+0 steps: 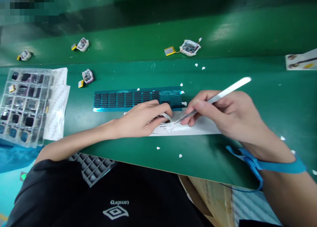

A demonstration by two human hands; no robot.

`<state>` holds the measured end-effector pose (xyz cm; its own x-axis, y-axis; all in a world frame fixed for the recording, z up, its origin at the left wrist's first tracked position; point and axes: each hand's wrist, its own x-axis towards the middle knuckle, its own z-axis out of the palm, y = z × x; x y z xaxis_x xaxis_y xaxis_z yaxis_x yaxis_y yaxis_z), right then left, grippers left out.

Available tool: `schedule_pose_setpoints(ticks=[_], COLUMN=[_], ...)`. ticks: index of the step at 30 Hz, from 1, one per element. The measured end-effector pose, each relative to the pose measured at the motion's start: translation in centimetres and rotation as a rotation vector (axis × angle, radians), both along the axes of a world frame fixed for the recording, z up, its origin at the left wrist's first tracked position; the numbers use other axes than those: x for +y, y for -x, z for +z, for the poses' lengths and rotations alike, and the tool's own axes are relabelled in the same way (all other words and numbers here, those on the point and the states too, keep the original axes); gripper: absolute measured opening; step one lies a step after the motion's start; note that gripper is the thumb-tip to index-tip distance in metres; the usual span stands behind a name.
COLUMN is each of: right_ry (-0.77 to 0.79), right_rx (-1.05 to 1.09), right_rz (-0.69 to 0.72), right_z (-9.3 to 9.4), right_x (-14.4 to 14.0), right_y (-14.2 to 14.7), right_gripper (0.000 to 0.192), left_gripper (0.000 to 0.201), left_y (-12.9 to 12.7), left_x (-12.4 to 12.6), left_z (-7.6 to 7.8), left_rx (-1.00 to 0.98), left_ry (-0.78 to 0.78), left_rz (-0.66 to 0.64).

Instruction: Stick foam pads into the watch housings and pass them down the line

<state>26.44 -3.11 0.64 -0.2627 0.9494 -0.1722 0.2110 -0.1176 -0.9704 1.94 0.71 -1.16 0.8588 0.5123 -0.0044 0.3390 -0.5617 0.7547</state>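
My right hand [223, 113] grips metal tweezers [218, 96], tips pointing down-left onto a small white-cased device [165, 117]. My left hand [142, 118] pinches that device against a white paper sheet [198, 128] on the green bench. Just behind my hands lies a blue strip [137, 98] carrying rows of small dark pads. Most of the device is hidden under my left fingers.
A clear tray [23, 104] of small screen parts sits at left beside white paper sheets [58, 104]. A similar device [87, 76] lies near it. More opened devices with yellow batteries [189, 48] [81, 44] rest on the conveyor behind. A blue wrist strap [269, 166] circles my right wrist. A grey grid tray [91, 166] rests on my lap.
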Motion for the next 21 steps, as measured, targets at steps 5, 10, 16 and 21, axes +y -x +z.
schedule_pose_setpoints(ticks=[5, 10, 16, 21], right_ry=[-0.161, -0.235, -0.193, -0.195], right_rx=[0.103, 0.196, 0.074, 0.098], right_rz=[-0.306, -0.424, -0.397, -0.371], right_z=[0.2, 0.5, 0.7, 0.4], right_x=[-1.1, -2.4, -3.1, -3.0], right_y=[1.0, 2.5, 3.1, 3.0], right_gripper=[0.027, 0.019, 0.027, 0.021], left_gripper=[0.017, 0.026, 0.038, 0.043], left_y=[-0.6, -0.7, -0.8, -0.8], left_x=[-0.5, -0.9, -1.7, -2.0], left_z=[0.9, 3.0, 3.5, 3.4], left_rx=[-0.25, -0.344, -0.307, -0.271], left_ry=[0.515, 0.89, 0.871, 0.823], left_rz=[0.259, 0.259, 0.212, 0.224])
